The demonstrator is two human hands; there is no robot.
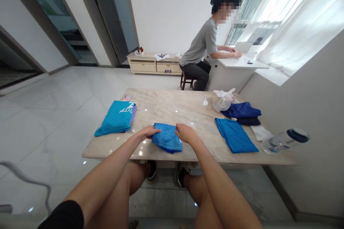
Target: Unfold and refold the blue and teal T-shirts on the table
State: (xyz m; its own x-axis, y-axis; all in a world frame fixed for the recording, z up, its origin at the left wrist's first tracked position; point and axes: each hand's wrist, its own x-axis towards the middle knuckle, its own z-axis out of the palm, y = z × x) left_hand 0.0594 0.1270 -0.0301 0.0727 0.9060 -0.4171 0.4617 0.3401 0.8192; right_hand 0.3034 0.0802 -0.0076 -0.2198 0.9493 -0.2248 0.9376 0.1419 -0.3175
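Here, the folded blue cloth [167,137] is lying between the left hand [148,132], pinching its left edge, and the right hand [185,133], grasping its far right corner.

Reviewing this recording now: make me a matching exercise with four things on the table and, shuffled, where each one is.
1. Folded teal cloth with white print
2. Small folded bright-blue cloth
3. White plastic bag
4. Clear bottle with dark blue lid

A. Between the left hand and right hand
B. Beside a flat white sheet
C. Toward the left end of the marble-patterned table
D. Next to dark blue folded fabric

Pairs: 1-C, 2-A, 3-D, 4-B
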